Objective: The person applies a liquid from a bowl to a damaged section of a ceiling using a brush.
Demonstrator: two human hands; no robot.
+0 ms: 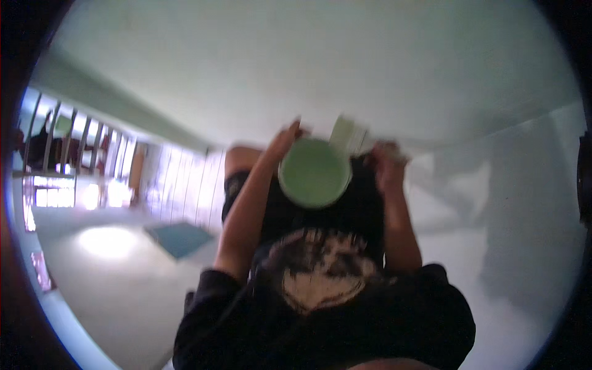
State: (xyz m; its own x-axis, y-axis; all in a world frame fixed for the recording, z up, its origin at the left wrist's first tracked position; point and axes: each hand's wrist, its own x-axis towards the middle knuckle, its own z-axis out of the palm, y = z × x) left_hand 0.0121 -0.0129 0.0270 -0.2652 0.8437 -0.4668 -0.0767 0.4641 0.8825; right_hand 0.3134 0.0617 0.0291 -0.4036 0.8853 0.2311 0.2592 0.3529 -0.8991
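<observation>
A round tub of pale green paint is in front of my lap, tilted toward the camera's view. My left hand is closed on the tub at its upper-left rim, with a finger sticking up past it. My right hand grips a wide paintbrush by its handle. The brush head, coated pale green, is at the upper-right rim of the tub; whether it touches the rim I cannot tell. The right hand and brush are blurred.
A pale painted wall rises close ahead of me, with white surfaces at the right. Further left are a railing, bright openings, pale planks and a blue-grey mat on the floor.
</observation>
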